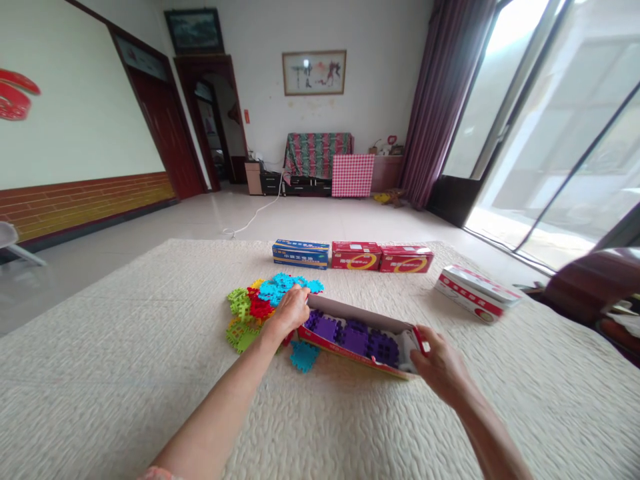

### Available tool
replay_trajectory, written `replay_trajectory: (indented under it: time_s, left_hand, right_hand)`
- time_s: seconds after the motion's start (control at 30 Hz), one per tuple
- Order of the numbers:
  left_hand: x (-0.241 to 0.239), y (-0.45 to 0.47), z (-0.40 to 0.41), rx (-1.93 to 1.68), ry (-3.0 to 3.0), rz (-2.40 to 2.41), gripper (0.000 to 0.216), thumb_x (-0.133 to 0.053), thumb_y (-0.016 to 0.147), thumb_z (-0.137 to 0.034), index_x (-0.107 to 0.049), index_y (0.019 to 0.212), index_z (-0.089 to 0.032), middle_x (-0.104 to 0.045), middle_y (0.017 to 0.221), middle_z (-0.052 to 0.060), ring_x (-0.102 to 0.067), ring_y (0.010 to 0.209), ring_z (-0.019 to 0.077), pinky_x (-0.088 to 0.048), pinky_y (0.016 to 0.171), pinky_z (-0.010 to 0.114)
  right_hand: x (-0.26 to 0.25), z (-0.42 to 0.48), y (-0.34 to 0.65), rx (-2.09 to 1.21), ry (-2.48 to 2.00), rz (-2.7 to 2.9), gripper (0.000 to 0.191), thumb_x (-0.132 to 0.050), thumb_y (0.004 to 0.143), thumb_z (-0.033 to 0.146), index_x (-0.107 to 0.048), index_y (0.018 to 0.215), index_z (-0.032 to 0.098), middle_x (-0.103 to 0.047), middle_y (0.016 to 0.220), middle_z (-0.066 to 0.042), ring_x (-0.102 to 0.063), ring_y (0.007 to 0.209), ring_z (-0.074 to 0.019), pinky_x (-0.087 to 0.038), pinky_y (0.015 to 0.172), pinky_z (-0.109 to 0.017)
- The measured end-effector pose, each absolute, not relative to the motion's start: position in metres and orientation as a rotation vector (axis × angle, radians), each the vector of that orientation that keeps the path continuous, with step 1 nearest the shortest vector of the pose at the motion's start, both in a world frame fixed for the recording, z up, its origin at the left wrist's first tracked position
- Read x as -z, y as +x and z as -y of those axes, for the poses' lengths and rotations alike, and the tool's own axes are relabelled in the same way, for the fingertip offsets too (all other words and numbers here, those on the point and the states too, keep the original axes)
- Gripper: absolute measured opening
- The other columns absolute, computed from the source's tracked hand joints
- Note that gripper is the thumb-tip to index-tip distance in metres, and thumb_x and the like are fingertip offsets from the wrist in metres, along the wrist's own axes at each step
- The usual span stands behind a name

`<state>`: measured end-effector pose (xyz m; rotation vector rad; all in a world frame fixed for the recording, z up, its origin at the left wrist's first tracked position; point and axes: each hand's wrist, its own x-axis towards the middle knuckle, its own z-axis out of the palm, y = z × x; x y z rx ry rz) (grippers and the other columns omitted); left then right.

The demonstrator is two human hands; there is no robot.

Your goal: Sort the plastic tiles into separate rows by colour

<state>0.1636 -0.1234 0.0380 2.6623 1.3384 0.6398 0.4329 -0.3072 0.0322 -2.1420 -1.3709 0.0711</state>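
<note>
An open red cardboard box [345, 353] lies lengthwise in front of me, with purple interlocking plastic pieces [356, 337] inside it. My left hand [294, 308] grips its left end, fingers closed on the edge. At the opposite end, my right hand [440, 363] pinches the short wall between thumb and fingers. Beside my left hand is a loose pile of toothed plastic pieces: light blue ones [281, 287], red ones [260, 305] and lime green ones [244, 339]. One blue piece [304, 357] sits by the box's near left corner.
A blue box [301, 255] and two red boxes [356, 257] stand in a row behind the pile. To the right lies a white and red box [477, 295]. Everything rests on a cream quilted cover [150, 347]. Dark brown furniture [595, 293] stands at the right edge.
</note>
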Motion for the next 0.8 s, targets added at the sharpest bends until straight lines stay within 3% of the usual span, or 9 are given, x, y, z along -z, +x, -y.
replay_trajectory:
  time_s: [0.23, 0.5, 0.8]
  left_hand:
    - [-0.049, 0.158, 0.117, -0.698, 2.54, -1.317, 0.037, -0.052, 0.067, -0.002, -0.066, 0.099, -0.016, -0.066, 0.096, 0.009, -0.062, 0.095, 0.0219, -0.047, 0.087, 0.032]
    - [-0.081, 0.143, 0.082, -1.435, 2.359, -1.339, 0.037, -0.052, 0.068, -0.003, -0.06, 0.1, -0.019, -0.062, 0.097, 0.006, -0.061, 0.091, 0.0191, -0.048, 0.087, 0.031]
    - [-0.062, 0.137, 0.033, -1.69, 2.291, -1.461, 0.015, -0.057, 0.076, -0.013, -0.052, 0.089, -0.019, -0.06, 0.084, 0.005, -0.06, 0.081, 0.0202, -0.048, 0.075, 0.031]
  right_hand:
    - [-0.047, 0.304, 0.429, -0.179, -2.188, 1.344, 0.05, -0.042, 0.069, 0.03, -0.059, 0.114, 0.015, -0.069, 0.084, -0.009, -0.063, 0.064, -0.0211, -0.046, 0.062, -0.031]
    - [-0.06, 0.235, 0.408, 0.208, -1.775, 1.257, 0.041, -0.043, 0.075, 0.026, -0.056, 0.113, 0.017, -0.062, 0.101, -0.011, -0.061, 0.072, -0.0184, -0.048, 0.07, -0.033]
    - [-0.03, 0.184, 0.393, 0.428, -1.49, 1.234, 0.035, -0.046, 0.081, 0.022, -0.055, 0.115, 0.019, -0.059, 0.104, -0.009, -0.058, 0.073, -0.0169, -0.05, 0.068, -0.034]
